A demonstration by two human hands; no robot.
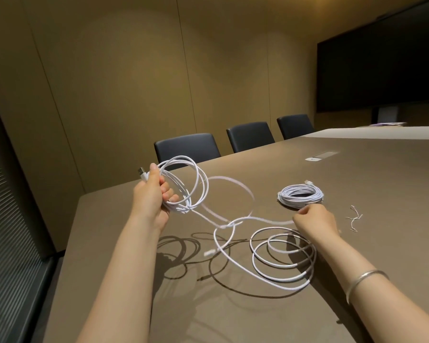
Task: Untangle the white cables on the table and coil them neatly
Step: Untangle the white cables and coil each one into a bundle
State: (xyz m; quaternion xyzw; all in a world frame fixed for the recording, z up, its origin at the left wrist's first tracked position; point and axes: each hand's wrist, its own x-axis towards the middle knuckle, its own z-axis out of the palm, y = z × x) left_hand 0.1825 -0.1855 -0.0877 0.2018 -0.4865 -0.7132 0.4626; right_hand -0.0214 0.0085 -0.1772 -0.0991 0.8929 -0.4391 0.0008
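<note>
Nearest, the right hand [315, 219] pinches the loose white cable [282, 258] sprawled on the worktop [357, 181]. At ten o'clock, left hand [151, 194] fingers [167, 191] curl around a half-wound coil [186, 184]. Light and floppy, the cable likely handles best gripped near the coil.

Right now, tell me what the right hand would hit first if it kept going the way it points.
Probably the coiled white cable: the right hand points at its near edge, almost touching, though depth is unclear.

- Warm, dim overhead light is casting hard dark shadows on the table [357, 169].
- Motion blur is smearing the white cable [233, 180] in mid-air.
- Wide-angle distortion is bending the edges.
</note>
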